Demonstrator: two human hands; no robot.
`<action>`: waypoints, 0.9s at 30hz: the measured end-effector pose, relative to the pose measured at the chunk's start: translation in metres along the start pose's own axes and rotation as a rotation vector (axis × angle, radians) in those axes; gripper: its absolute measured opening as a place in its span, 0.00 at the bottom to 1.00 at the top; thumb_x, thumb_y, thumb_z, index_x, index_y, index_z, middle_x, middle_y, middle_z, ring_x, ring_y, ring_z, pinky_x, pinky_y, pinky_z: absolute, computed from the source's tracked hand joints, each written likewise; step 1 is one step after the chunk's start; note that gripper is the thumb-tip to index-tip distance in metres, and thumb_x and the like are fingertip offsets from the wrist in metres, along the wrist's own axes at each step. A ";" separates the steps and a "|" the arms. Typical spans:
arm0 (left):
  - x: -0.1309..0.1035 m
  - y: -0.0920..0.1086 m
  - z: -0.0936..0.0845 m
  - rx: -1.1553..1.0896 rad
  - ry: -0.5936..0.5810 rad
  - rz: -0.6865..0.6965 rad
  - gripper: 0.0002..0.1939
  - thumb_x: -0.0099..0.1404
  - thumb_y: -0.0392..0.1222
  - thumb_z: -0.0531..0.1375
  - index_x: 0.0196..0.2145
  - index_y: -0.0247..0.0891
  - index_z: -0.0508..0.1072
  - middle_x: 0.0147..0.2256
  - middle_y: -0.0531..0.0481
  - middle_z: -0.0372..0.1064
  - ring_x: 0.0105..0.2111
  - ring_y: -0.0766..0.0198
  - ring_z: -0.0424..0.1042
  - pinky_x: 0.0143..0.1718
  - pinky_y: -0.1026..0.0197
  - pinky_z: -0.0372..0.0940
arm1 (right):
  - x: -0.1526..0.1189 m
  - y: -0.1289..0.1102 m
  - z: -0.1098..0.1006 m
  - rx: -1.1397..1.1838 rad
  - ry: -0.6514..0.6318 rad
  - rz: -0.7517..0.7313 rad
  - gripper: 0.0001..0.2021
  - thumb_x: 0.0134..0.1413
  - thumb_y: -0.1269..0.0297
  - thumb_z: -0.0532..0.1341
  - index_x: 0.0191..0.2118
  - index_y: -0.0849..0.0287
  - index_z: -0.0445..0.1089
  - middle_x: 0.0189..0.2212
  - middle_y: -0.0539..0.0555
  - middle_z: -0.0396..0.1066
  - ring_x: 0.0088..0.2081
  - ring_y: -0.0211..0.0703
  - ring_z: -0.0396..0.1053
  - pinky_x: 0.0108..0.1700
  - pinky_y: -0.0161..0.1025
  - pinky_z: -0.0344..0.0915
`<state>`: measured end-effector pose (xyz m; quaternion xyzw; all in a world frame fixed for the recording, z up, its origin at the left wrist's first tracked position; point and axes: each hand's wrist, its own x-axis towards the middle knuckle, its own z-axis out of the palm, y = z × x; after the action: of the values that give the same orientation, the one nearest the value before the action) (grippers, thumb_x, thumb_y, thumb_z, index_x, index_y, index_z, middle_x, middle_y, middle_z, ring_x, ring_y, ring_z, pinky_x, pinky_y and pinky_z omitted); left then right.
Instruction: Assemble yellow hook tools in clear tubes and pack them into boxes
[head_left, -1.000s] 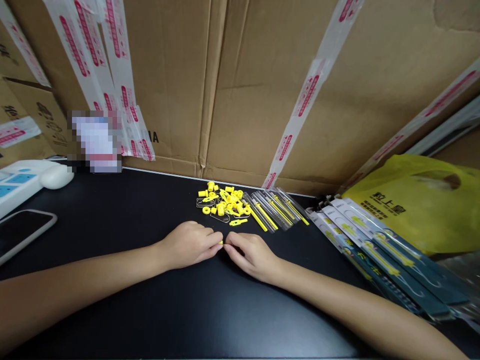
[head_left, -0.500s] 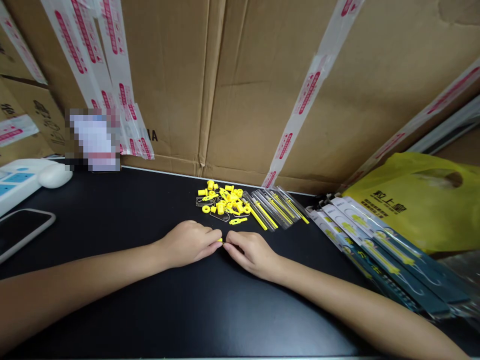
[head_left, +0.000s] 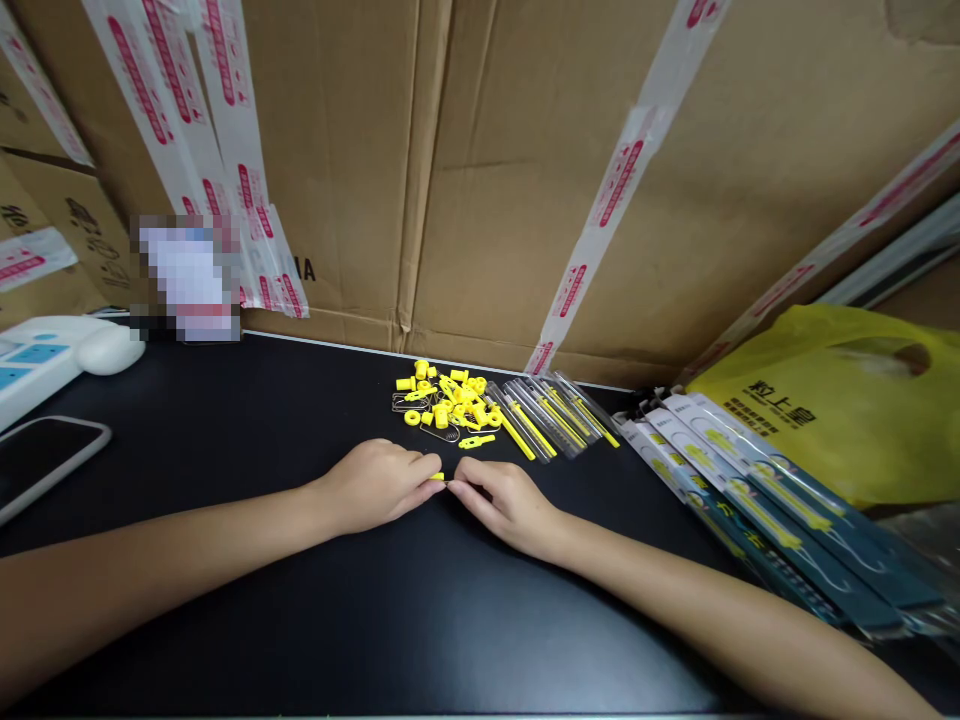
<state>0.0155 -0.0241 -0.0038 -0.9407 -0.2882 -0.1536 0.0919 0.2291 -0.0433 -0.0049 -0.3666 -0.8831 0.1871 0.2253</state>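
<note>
My left hand (head_left: 386, 487) is closed in a pinch on a small yellow plastic piece (head_left: 438, 477), of which only the end shows past the fingertips. Just to the right, my right hand (head_left: 506, 503) pinches something thin and dark at the tip of that piece; it is too small to name. The fingertips of both hands nearly meet above the black table. Beyond them lies a pile of yellow plastic parts (head_left: 441, 414), rings and caps among them, mixed with bent metal wire clips (head_left: 442, 434). Clear tubes with yellow strips (head_left: 551, 415) lie beside the pile.
At right, packaged hook tools (head_left: 772, 510) in card sleeves lie by a yellow plastic bag (head_left: 840, 400). A phone (head_left: 49, 460) and a white power strip (head_left: 52, 355) are at left. Taped cardboard boxes (head_left: 337, 150) stand along the table's back edge.
Slightly more of the yellow piece shows at my left fingertips. My right fingers have shifted a little; otherwise both hands stay in place.
</note>
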 end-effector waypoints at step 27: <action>0.001 0.001 -0.004 0.009 -0.038 0.001 0.10 0.68 0.43 0.51 0.30 0.39 0.64 0.25 0.54 0.69 0.25 0.63 0.70 0.28 0.61 0.57 | 0.000 -0.002 0.000 -0.053 0.032 0.021 0.12 0.64 0.63 0.51 0.27 0.58 0.59 0.22 0.48 0.61 0.23 0.35 0.59 0.28 0.31 0.54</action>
<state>0.0159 -0.0254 -0.0002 -0.9432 -0.2899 -0.1346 0.0906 0.2281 -0.0449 -0.0036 -0.3846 -0.8802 0.1600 0.2276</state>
